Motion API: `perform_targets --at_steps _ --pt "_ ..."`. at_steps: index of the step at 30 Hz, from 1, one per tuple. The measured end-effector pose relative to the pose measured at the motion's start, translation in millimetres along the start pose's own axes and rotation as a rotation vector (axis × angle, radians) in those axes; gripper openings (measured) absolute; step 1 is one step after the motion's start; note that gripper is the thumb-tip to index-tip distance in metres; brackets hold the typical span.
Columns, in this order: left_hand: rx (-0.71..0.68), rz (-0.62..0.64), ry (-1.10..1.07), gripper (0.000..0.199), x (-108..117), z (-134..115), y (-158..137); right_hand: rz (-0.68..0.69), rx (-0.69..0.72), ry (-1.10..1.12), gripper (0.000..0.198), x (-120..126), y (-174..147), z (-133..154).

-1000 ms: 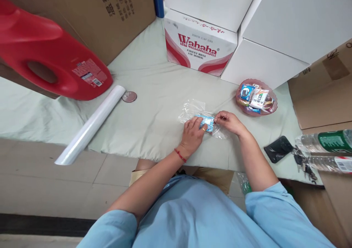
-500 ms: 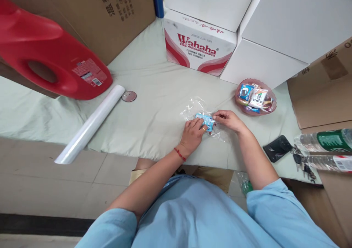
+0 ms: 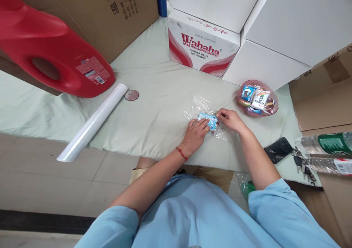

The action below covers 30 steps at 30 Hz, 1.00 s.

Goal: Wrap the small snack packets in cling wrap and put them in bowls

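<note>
A small light-blue printed packet (image 3: pixel 212 121) lies on the cloth-covered table, with crinkled clear plastic film (image 3: pixel 196 110) spread under and around it. My left hand (image 3: pixel 195 132) rests on the packet's left and near side, fingers stretched out over it, a ring on one finger. At the packet's right end, the thumb and index finger of my right hand (image 3: pixel 229 119) are pinched together at the film's edge. Exactly how much film is between those fingertips is too small to tell.
To the right stands a pink bowl (image 3: pixel 240 107) of snack packets. A phone (image 3: pixel 279 150), keys (image 3: pixel 302 163) and plastic bottles (image 3: pixel 334 143) lie nearer. Leftward are a white roll (image 3: pixel 93 121), a round disc (image 3: pixel 131 95) and a red jug (image 3: pixel 93 81). Boxes (image 3: pixel 203 50) line the back.
The whole view has shifted slightly. My hands stay at the packet and film, the left fingers a little more stretched over the packet.
</note>
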<state>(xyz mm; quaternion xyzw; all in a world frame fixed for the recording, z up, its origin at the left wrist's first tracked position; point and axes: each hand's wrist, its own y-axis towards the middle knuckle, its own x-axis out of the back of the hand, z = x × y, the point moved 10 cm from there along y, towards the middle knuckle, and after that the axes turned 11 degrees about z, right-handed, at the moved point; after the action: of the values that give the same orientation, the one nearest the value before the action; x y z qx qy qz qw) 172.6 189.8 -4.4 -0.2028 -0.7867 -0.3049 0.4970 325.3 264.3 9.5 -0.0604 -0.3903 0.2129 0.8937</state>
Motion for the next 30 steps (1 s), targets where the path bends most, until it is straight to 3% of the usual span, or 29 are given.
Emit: perform_targets --at_steps 6,14,16,21,26,30 --pt "0.006 0.052 -0.044 0.032 -1 -1 1 -0.071 -0.012 -0.129 0.027 3 3 -3" --pt "0.108 0.037 -0.094 0.040 9 -5 14 -0.010 -0.101 -0.120 0.026 -10 7 -23" --pt "0.131 0.035 -0.090 0.037 9 -5 16 -0.039 -0.094 -0.148 0.029 0 7 -22" --pt "0.098 0.006 -0.078 0.034 8 -7 16 -0.284 -0.047 -0.268 0.027 49 16 -18" --pt "0.073 -0.021 -0.052 0.033 10 -9 15 -0.098 -0.122 -0.214 0.048 33 50 -35" --pt "0.069 -0.022 -0.046 0.031 11 -10 16 0.064 -0.122 -0.048 0.031 12 66 -42"
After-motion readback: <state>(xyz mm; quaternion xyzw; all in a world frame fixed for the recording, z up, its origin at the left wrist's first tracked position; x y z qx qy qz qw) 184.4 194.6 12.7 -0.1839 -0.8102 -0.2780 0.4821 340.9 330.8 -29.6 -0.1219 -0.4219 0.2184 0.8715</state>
